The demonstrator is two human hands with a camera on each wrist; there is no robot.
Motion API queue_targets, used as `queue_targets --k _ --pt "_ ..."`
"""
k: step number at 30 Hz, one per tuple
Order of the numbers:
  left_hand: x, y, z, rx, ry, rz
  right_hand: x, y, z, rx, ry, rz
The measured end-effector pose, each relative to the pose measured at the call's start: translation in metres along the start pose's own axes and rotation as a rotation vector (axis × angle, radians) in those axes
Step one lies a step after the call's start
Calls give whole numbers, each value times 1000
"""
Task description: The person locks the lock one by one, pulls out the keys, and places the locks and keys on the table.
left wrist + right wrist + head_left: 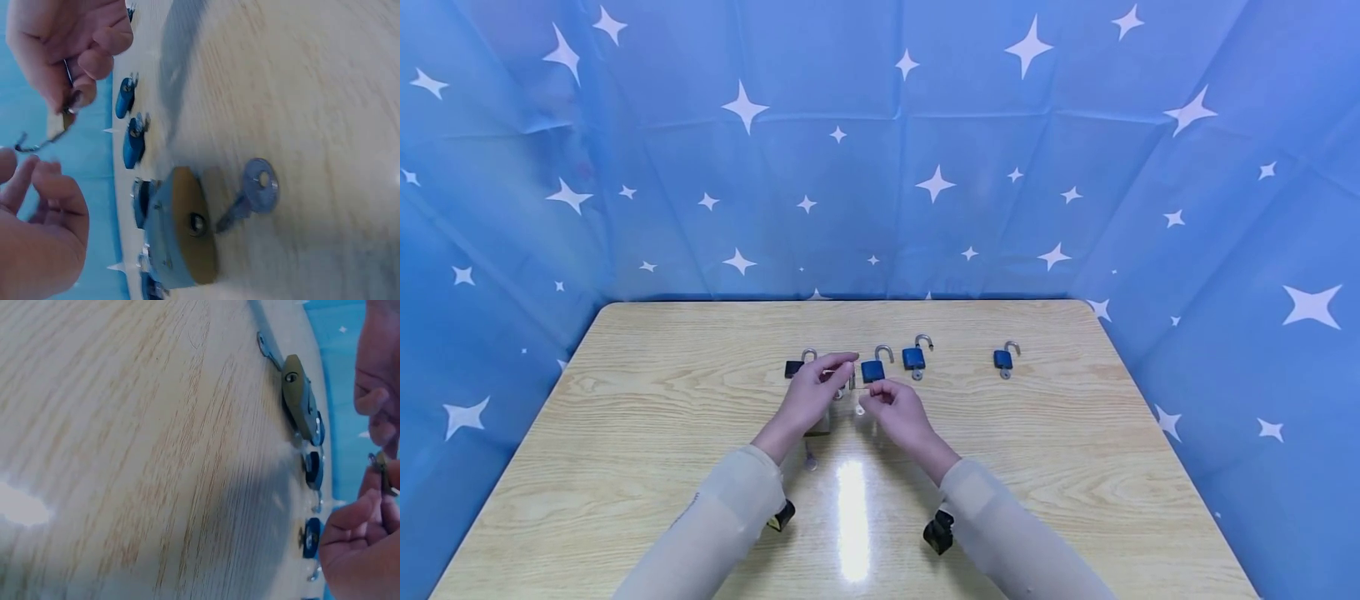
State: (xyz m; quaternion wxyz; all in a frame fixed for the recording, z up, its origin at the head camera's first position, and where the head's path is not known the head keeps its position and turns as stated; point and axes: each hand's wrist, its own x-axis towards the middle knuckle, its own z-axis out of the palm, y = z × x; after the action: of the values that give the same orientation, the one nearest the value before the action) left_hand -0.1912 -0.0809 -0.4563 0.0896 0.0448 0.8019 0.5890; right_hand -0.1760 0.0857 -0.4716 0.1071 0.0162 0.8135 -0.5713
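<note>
- A small brass-coloured piece (57, 127), seemingly a padlock, is held above the bench between the person's two hands; it is blurred.
- Its thin dark shackle (39, 146) curves out from it toward the left fingertips.
- The right grip (898, 408) pinches this piece between thumb and fingers, the other fingers curled in.
- The left grip (809, 392) is close by, its fingers reaching forward and partly bent, the tips at the end of the shackle; whether it grasps or merely nears it, I cannot tell.
- Below the left forearm a larger padlock (200, 250) lies on the bench, its brass-coloured end with the keyhole turned toward the person.
- A key (262, 184) with a round, pierced head lies in front of that keyhole, its blade pointing at it; whether the tip touches is unclear.
- Beyond the left fingers is a black padlock (793, 369), and next to it another lock (142, 203), largely hidden in the head view.
- Just beyond the right fingers lies a blue padlock (872, 371), shackle open.
- Near it to the right is a second blue padlock (913, 358), also open, with a round-headed key (917, 375) at its base.
- Well apart, farther right, is a third blue padlock (1003, 359), open, its own key (1005, 374) at the base.
- The wood-grained bench (1112, 467) carries a bright reflection.
- Behind hangs a blue curtain (850, 50) with white stars.
</note>
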Motion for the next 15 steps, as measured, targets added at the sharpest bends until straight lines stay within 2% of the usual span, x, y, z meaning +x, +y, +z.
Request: queue_targets --k 4,7,15 --pt "2 -4 0 -43 -19 9 -1 1 -1 30 0 9" --pt "3 -5 2 -23 -27 29 -2 2 -1 46 2 7" --pt "8 -3 10 49 44 61 -3 4 1 38 3 2"
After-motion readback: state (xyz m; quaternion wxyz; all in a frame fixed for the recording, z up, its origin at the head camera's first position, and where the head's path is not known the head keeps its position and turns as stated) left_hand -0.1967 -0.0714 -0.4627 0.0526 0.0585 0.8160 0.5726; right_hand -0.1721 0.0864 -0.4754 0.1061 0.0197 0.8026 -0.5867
